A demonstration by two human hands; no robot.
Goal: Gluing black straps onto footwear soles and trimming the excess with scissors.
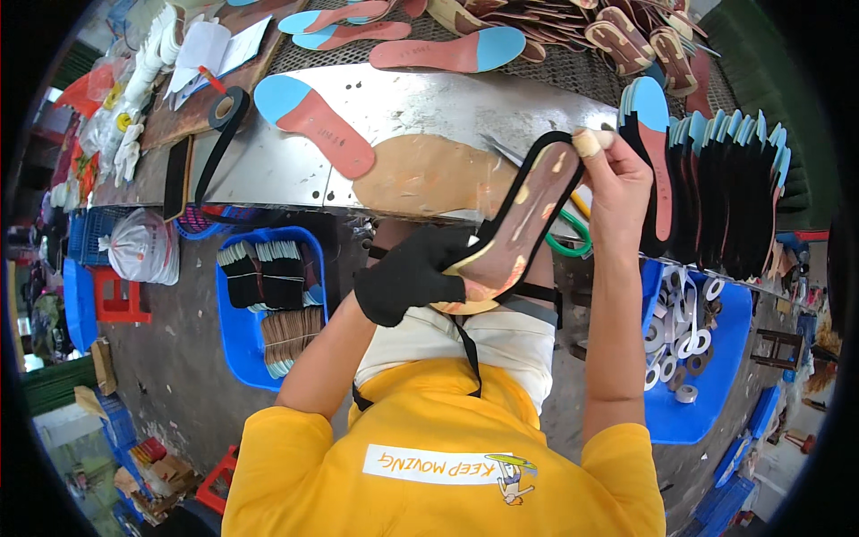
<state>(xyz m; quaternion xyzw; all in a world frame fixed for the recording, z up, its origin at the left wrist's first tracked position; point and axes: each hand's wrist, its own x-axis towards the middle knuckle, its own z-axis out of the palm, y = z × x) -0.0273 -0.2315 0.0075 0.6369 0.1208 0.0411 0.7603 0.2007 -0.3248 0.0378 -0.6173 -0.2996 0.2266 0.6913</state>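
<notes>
Mid-frame, the left hand [413, 276] grips the insole [528, 213] at its lower end; the right hand [617, 183] pinches its top edge. Scissors [503, 150] lie behind.

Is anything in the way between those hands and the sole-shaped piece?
Only hand coverings: a black glove on the left hand and a pale wrap on the right hand. Nothing else visible; both hold the sole-shaped piece.
</notes>
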